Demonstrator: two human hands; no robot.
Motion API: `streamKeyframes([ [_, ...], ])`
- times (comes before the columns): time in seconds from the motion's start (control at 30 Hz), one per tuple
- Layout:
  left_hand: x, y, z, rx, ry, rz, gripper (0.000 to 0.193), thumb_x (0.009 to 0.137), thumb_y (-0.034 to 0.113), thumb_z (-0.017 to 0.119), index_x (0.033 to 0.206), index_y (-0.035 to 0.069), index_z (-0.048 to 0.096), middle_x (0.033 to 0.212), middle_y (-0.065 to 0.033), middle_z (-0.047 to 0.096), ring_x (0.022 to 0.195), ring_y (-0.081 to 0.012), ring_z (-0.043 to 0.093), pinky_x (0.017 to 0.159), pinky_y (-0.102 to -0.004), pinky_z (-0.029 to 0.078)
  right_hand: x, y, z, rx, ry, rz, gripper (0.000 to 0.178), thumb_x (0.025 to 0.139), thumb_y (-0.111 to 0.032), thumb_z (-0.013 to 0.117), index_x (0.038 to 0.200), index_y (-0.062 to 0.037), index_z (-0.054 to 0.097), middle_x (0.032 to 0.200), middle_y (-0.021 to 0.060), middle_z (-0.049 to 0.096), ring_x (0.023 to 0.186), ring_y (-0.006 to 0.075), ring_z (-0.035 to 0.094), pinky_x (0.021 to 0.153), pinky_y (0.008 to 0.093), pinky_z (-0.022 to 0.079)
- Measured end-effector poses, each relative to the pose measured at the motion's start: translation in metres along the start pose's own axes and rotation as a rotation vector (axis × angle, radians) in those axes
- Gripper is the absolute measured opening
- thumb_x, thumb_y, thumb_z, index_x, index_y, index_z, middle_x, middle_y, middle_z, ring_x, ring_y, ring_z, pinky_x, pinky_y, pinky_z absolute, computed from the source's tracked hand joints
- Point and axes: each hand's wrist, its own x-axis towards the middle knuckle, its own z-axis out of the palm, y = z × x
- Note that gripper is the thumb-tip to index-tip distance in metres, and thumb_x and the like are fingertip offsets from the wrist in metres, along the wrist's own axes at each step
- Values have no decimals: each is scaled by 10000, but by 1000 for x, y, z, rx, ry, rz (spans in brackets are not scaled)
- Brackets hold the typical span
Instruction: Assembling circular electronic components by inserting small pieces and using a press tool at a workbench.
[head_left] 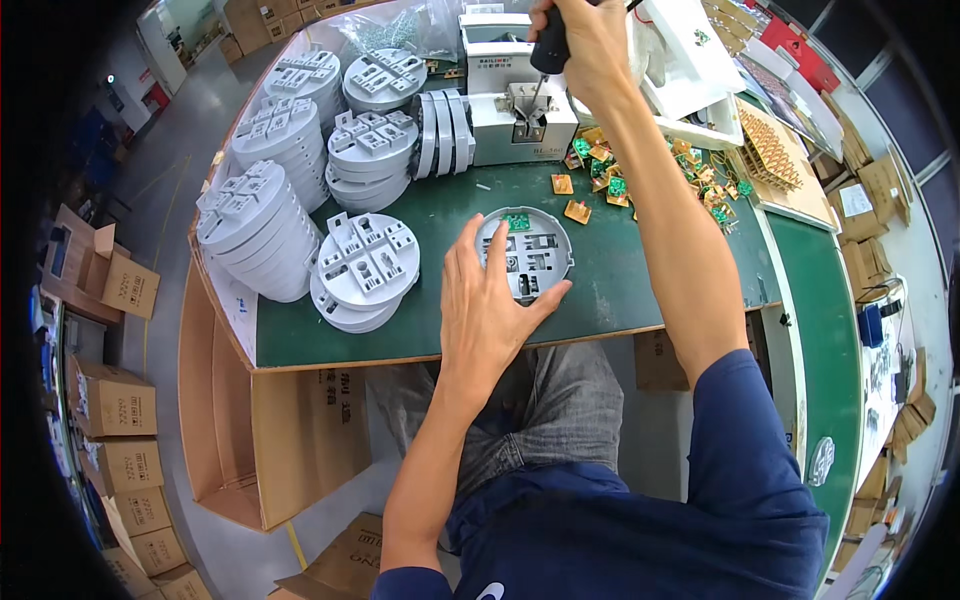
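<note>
My left hand [488, 305] steadies a round grey plastic housing [545, 262] on the green bench, fingers at its left side and thumb along its lower right rim. Inside the housing, close to my index fingertip, sits a small green circuit board [517, 222]. Up at the back, my right hand [597, 45] is wrapped round a black electric screwdriver [551, 48]. Its bit points down into the front opening of a white-and-grey screw feeder [492, 135]. Whether a screw is on the bit is too small to tell.
Stacks of grey round housings [260, 235] fill the left side, one short stack [368, 262] near my left hand. Small yellow and green circuit boards [617, 186] lie right of the feeder, under my right forearm. A bag of screws [395, 30] lies behind. An open carton [300, 440] stands below left.
</note>
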Motion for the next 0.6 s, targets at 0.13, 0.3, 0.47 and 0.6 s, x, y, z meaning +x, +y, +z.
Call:
streamKeyframes([
  [0.13, 0, -1, 0, 12, 2, 3, 825, 777, 485, 836, 1342, -60, 581, 1466, -235, 442, 1285, -404, 480, 1083, -481, 423, 4, 19, 2, -35, -10, 0, 312, 927, -292, 756, 777, -72, 594, 639, 10, 577, 552, 102, 550, 507, 264, 435],
  [0.3, 0, -1, 1, 18, -3, 17, 833, 793, 500, 817, 1349, -68, 567, 1456, -243, 435, 1279, -402, 474, 1076, -487, 421, -8, 18, 1, -43, -36, 38, 280, 939, -273, 744, 818, -75, 588, 633, 4, 568, 533, 104, 538, 505, 265, 433],
  [0.47, -1, -2, -1, 22, -1, 28, 837, 807, 513, 802, 1355, -70, 559, 1449, -250, 431, 1272, -405, 470, 1071, -492, 420, -61, -17, 6, 7, -78, 150, 228, 953, -222, 729, 876, -62, 586, 639, 6, 574, 539, 99, 544, 508, 261, 432],
  [0.6, 0, -1, 1, 23, 1, 16, 828, 787, 502, 828, 1351, -48, 572, 1461, -239, 442, 1278, -409, 480, 1078, -491, 419, -78, 14, -10, 67, -213, 212, 414, 955, -172, 731, 1314, -35, 576, 848, 49, 661, 665, 129, 628, 600, 291, 515],
])
